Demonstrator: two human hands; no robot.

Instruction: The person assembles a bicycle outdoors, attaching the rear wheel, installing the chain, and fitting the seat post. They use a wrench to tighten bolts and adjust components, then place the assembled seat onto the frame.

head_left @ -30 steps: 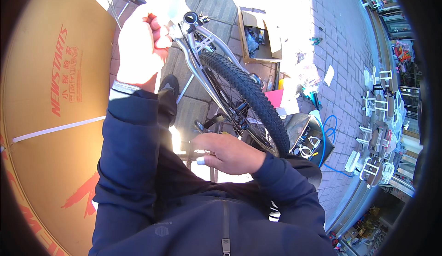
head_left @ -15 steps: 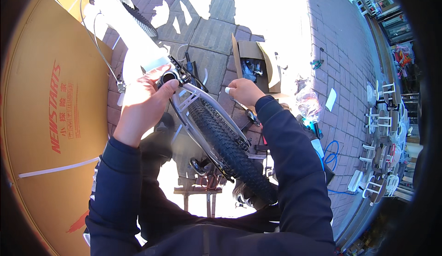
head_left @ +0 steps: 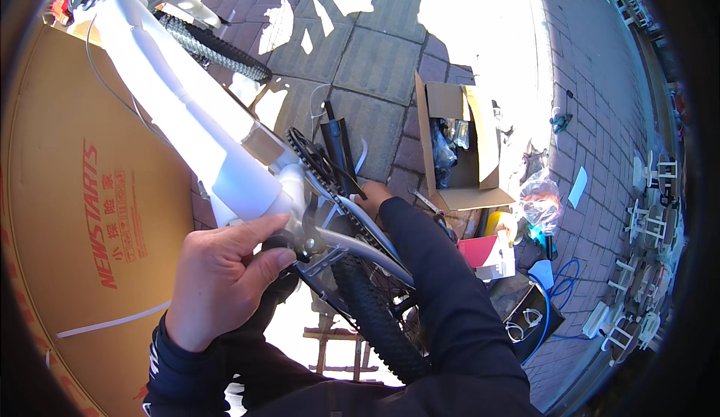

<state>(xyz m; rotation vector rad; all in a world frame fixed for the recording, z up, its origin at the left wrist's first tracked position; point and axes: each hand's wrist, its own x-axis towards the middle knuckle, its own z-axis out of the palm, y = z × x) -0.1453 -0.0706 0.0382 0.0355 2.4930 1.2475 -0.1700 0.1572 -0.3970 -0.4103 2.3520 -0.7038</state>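
Observation:
A white bicycle frame (head_left: 180, 117) slants across the view, its rear tyre (head_left: 375, 319) toward my legs. My left hand (head_left: 217, 278) pinches the top of the seat tube, thumb and fingers about a dark clamp (head_left: 279, 242) with a silver bolt; the palm side is hidden. My right hand (head_left: 373, 198) is curled on the far side of the frame, by the chainring (head_left: 315, 154) and chain. Its fingertips are mostly hidden, and what they hold cannot be made out. Close to it a black tube (head_left: 337, 143) lies on the paving.
A large brown cardboard box (head_left: 112, 192) stands along the left. The knobbly front tyre (head_left: 217, 49) is at the upper left. An opened carton (head_left: 469, 169) with plastic-wrapped parts sits to the right, near a red card (head_left: 480, 252), clear plastic (head_left: 541, 199) and a blue cable (head_left: 562, 282).
My right hand has moved down and left, from beside the carton to the chainring. My left hand stays at the seat tube, which now sits lower in view. The view has shifted.

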